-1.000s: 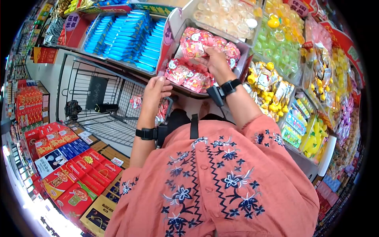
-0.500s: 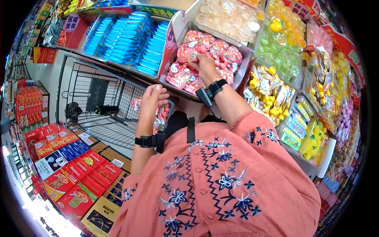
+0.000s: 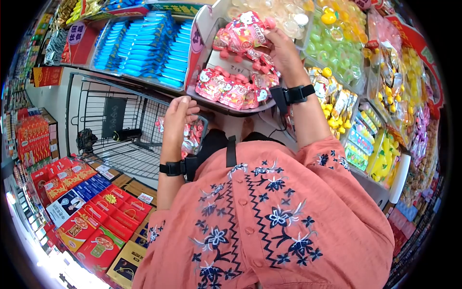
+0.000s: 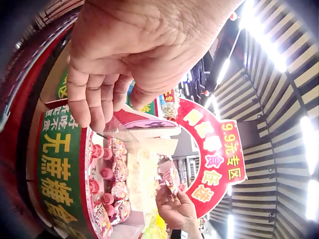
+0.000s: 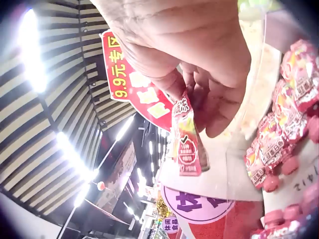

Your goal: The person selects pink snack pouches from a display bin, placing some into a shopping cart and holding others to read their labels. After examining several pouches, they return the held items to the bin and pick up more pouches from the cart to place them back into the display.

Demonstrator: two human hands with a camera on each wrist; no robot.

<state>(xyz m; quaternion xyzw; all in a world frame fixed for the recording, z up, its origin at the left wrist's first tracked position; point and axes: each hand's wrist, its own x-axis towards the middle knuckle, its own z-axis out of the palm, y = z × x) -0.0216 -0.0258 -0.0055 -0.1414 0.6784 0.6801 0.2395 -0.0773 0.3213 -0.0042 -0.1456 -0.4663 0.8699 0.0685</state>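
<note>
My right hand (image 3: 288,57) pinches the edge of a pink jelly pouch (image 3: 246,32) with a cartoon cat printed on it, raised over the back of the bin (image 3: 233,111). In the right wrist view, the same pouch (image 5: 187,144) hangs from thumb and fingers, seen almost edge-on. More pink pouches (image 3: 226,91) with red screw caps lie in the bin in front and behind, with a bare pale strip between them. My left hand (image 3: 178,118) hovers beside the bin near the cart, its fingers loosely bent and holding nothing; the left wrist view shows its palm (image 4: 144,45).
A wire shopping cart (image 3: 110,144) stands at the left with several pink pouches (image 3: 194,135) inside. Blue packets (image 3: 139,48) fill the bin left of the pink one. Yellow-capped pouches (image 3: 332,106) and jelly cups (image 3: 337,58) are at the right. Red gift boxes (image 3: 106,207) sit behind the cart.
My right hand dips among the pink pouches, then lifts one up toward the back right, baring the bin's pale strip. My left hand stays near the cart.
</note>
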